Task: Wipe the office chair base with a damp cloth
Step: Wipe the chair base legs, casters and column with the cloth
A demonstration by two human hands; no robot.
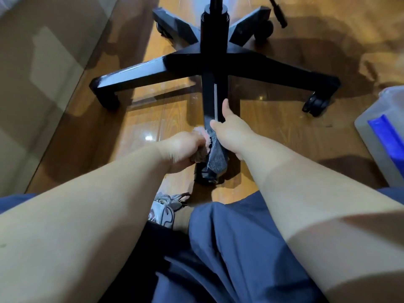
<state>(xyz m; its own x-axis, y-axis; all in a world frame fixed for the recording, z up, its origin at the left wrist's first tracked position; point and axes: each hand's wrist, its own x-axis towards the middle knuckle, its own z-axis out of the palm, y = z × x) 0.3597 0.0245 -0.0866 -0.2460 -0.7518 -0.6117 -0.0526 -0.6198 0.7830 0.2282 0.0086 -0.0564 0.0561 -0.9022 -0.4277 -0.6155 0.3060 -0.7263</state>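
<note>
My left grip (185,147) is closed around the one cloth (202,142), a pinkish, fluffy wad, and presses it against the left flank of the nearest leg (215,147) of the chair base (196,60). My right grip (231,131) lies on the same leg from the other side. Its thumb is on the top face and one finger is stretched straight along the edge; it clamps nothing, and its other fingers are hidden.

I count five black legs spreading from one central column (215,29), and five casters, one under each tip. The nearest caster (209,178) is just below my hands. The base stands on the glossy wooden floor (153,119).

One grey shoe (164,211) shows between my forearms, beside blue trousers (229,248). One translucent container (387,136) with a blue part sits at the right edge, well apart from the base.
</note>
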